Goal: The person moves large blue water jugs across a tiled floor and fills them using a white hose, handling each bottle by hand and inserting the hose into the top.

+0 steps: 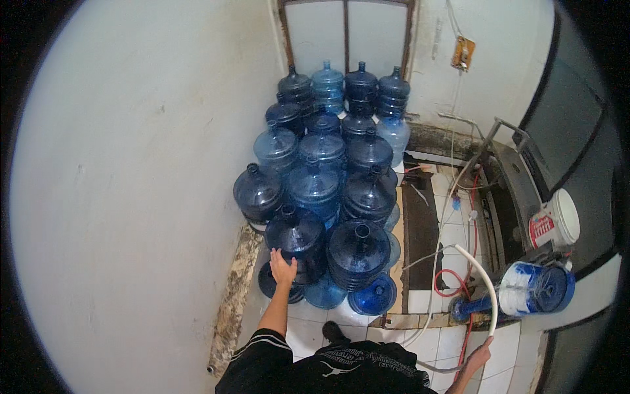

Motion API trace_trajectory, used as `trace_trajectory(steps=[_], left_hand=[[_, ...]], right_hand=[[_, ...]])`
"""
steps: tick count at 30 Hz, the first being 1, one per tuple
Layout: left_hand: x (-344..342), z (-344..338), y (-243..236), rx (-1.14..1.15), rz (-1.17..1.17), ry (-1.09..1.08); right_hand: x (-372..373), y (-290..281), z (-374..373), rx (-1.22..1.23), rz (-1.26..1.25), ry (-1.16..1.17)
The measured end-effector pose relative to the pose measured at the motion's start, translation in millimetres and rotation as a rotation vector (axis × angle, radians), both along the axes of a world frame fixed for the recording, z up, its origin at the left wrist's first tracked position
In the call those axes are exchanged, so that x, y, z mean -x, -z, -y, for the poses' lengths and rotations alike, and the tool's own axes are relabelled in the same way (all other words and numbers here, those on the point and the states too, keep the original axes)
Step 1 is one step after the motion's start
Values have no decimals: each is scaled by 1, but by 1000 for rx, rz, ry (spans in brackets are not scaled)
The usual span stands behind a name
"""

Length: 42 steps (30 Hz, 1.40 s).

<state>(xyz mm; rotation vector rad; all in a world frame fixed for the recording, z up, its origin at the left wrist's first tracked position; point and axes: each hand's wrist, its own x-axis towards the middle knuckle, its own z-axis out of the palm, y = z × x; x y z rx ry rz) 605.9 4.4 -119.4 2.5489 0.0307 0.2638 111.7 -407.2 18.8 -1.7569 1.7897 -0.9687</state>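
My left hand [283,268] lies with its fingers stretched against the near left side of a dark blue water jug [296,231]. That jug stands upright in the front of a tight cluster, raised above others. Beside it on the right is another dark blue jug [359,253], its open neck facing up. Down at the lower right, my right hand [479,354] is closed around a whitish hose [489,289]. From the hand the hose arcs upward and bends left; a thinner grey length runs from its upper end toward the jugs.
More upright blue jugs [314,184] fill the corner up to a window [318,33]. A plain white wall [131,164] borders them on the left. Red tubing [453,282] lies on the tiles at right, near a white bucket [558,220] and a blue-and-white container [535,289].
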Motion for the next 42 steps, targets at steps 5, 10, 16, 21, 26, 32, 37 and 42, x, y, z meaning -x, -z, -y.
trace_trajectory(steps=[5, 10, 16, 21, 26, 32, 37, 42], left_hand=[[141, -42, 56, 47, -365, -229], [377, -69, 105, 151, -982, -582], [648, 2, 148, 395, -983, -1140], [806, 124, 159, 559, -953, -1355], [907, 257, 147, 977, -1062, -1527], [980, 335, 156, 976, -978, -1759], [1026, 328, 166, 1035, -654, -1957], [1068, 269, 164, 960, -476, -2060]], right_hand=[[-14, 22, 30, 121, 111, -153], [-32, 41, 80, -220, -62, -205], [-15, 129, 155, 262, -819, -1001], [-37, 168, 192, 605, -917, -1465], [-58, 138, 100, 198, -353, -1774], [-13, 66, -55, -452, -273, -1833], [37, 44, -162, -244, -52, -2351], [98, 33, -267, -282, -17, -2434]])
